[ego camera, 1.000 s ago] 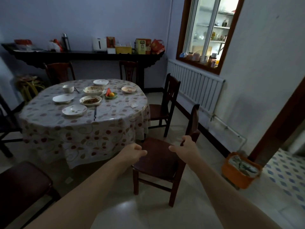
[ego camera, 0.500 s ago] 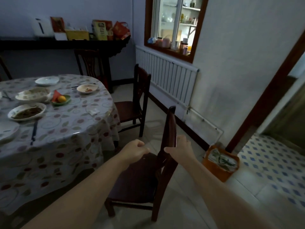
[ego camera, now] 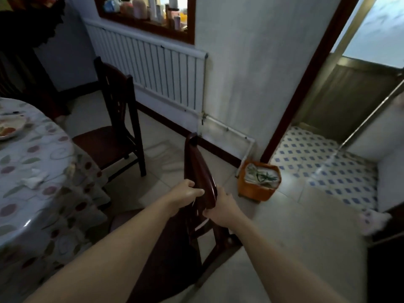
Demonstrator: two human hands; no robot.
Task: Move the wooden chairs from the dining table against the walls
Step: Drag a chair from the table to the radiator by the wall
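- The left hand (ego camera: 185, 193) grips the near end of the backrest of a dark wooden chair (ego camera: 200, 171), fingers curled onto the wood from the seat side.
- The right hand (ego camera: 223, 206) holds the same backrest from the opposite side, wrapped round its near corner, so the top rail sits between the two hands.
- That chair stands right in front of the person, its backrest running away from the hands toward the wall, its seat low between the forearms and mostly in shadow.
- A second wooden chair (ego camera: 118, 119) stands farther off to the left, its seat tucked just beside the edge of the dining table (ego camera: 32, 171), its back turned to the white radiator (ego camera: 153, 68).
- The table wears a leaf-patterned cloth; a plate (ego camera: 11, 127) rests near its far edge.
- To the right of the held chair, an orange bin (ego camera: 259, 182) sits on the tiled floor near the wall, beside the dark door frame (ego camera: 306, 77).
- Above the radiator, a window ledge (ego camera: 144, 22) holds bottles and jars.
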